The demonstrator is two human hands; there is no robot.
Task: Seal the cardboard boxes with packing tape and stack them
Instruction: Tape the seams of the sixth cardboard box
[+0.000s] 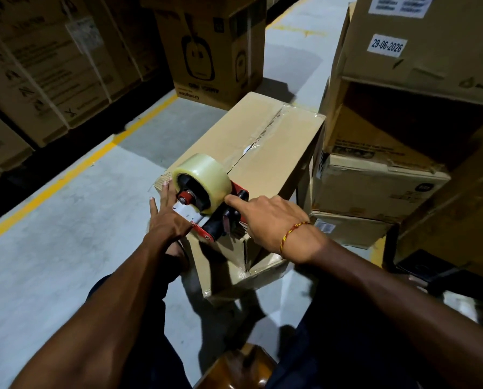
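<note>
One view only — a wide-angle camera on the person's head, facing forward and steeply down along both forearms; nothing to share with a second view; it sits close above the cardboard box (251, 153), which fills the middle of the frame, with the left hand (166, 217) and right hand (271, 223) just below centre; the wide lens bows the edges — the yellow floor line (74, 169) runs off to the left, stacked cartons (403, 108) crowd the right, and the person's dark-clad legs show at the bottom.

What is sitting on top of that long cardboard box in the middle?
On the cardboard box sits a red tape dispenser with a clear tape roll, gripped by the right hand. The left hand lies flat beside it. The box's contents are hidden.
</note>
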